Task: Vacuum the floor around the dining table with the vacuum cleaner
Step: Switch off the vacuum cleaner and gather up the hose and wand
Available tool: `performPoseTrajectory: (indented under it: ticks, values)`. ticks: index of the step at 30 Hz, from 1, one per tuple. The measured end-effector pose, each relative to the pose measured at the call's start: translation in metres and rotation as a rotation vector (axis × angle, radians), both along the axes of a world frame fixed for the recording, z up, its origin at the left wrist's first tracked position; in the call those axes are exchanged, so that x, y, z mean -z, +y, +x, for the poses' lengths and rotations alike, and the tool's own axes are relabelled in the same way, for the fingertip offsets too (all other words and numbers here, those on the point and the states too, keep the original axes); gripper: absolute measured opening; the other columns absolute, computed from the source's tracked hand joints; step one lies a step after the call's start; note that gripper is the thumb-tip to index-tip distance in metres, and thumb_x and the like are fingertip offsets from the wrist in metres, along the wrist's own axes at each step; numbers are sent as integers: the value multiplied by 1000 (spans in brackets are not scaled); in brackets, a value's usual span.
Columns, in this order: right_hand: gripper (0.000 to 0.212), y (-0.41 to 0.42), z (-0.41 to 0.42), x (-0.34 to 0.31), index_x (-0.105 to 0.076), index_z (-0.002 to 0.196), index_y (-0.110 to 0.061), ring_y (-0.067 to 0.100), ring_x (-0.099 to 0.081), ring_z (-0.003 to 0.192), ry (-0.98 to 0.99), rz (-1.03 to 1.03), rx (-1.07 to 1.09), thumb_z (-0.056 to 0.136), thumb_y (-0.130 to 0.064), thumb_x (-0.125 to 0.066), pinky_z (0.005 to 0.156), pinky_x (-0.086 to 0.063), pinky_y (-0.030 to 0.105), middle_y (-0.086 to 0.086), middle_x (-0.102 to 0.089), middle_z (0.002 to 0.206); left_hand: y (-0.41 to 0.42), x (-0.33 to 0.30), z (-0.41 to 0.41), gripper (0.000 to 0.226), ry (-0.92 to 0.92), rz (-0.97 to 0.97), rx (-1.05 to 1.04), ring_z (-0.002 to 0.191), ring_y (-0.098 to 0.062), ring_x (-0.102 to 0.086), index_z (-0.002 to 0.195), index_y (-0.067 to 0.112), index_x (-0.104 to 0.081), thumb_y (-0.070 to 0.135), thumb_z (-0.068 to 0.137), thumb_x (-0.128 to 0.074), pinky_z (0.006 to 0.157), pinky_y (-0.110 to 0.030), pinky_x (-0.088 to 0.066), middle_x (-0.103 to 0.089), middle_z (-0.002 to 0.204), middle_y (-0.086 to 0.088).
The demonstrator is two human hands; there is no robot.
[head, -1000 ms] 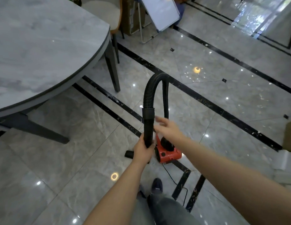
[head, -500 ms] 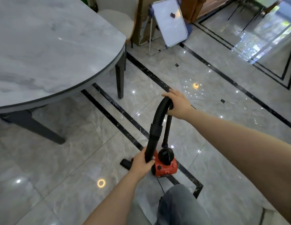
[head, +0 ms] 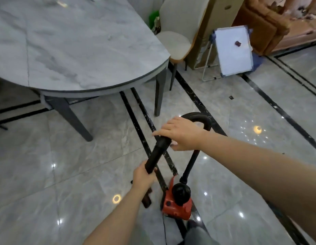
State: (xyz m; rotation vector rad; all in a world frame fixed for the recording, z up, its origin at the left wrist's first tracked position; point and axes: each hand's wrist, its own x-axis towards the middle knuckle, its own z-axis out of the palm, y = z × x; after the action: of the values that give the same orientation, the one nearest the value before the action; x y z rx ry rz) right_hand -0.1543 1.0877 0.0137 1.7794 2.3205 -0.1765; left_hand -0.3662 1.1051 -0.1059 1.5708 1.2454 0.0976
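We are gripping the black wand (head: 158,155) with both hands, left hand (head: 144,177) low and right hand (head: 180,133) at the hose (head: 197,119) joint, the red vacuum cleaner (head: 176,206) sitting on the floor (head: 65,165) near the dining table (head: 74,50), and the next move is probably lowering the nozzle to begin sweeping.

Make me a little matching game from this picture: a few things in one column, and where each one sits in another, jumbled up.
Things:
1. left hand
2. right hand
3. red vacuum body
4. whiteboard

Places:
A. on the floor near the person's feet
B. standing beyond the white chair, by the cardboard box
C. low on the black wand
D. at the top of the wand, where the hose bends

Pairs: 1-C, 2-D, 3-A, 4-B
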Motion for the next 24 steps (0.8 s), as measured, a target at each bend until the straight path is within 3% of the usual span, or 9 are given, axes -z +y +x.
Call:
performPoseTrajectory:
  ticks: [2,4,7,10,12,16,21,24]
  values:
    - [92,-2,-5,-9,-18,159,-37,25,-56,116,-209,-72,-158,85,-51,-71,96,-41,40,0,-56,133,-14,0,11,31,21,34,-77,83,-20,-64,100,22,-62,-2,81,-59,65,-27,-46,-68,91,1]
    - [87,-26,-7,-10,-15,160,-39,27,-54,121,-310,-71,-276,90,-54,-66,94,-42,41,2,-52,140,-49,-2,16,31,72,69,-161,72,-17,-58,99,19,-56,-5,79,-59,56,-25,-42,-63,84,0]
    - [61,-66,-11,-5,-33,152,-36,27,-59,116,-219,-95,-342,98,-47,-60,91,-43,40,2,-59,131,-108,-5,22,22,162,116,-300,66,-20,-51,91,11,-48,-2,82,-63,49,-21,-29,-50,72,1]
    - [47,-90,-9,-3,-43,141,-28,27,-64,102,-201,-80,-371,99,-46,-57,80,-45,39,3,-62,120,-141,-9,35,25,128,147,-481,69,-17,-52,103,7,-53,-2,83,-64,53,-20,-36,-55,79,-3]
    - [47,-99,-8,-3,-43,139,-25,28,-64,100,-188,-89,-339,99,-47,-57,71,-43,38,5,-60,119,-156,-9,41,40,79,183,-568,74,-14,-56,119,4,-54,-4,81,-64,64,-26,-48,-61,92,-8]
    - [46,-118,-13,-4,-43,135,-21,30,-65,99,-153,-156,-266,100,-48,-55,63,-41,39,6,-59,120,-185,-21,46,68,-1,143,-673,95,-12,-55,148,6,-36,-1,86,-63,80,-22,-41,-56,122,-10]
    - [48,-123,-22,-7,-43,136,-21,31,-66,98,-140,-144,-286,99,-50,-56,62,-39,38,7,-59,119,-194,-25,34,70,5,185,-646,88,-13,-60,149,14,-35,1,87,-63,86,-27,-49,-58,119,-7]
    - [49,-128,-29,-5,-46,132,-20,29,-66,90,-121,-106,-293,98,-53,-56,59,-39,37,6,-63,112,-194,-25,28,73,19,239,-624,87,-15,-60,147,20,-37,-2,84,-65,74,-13,-45,-53,129,-8]
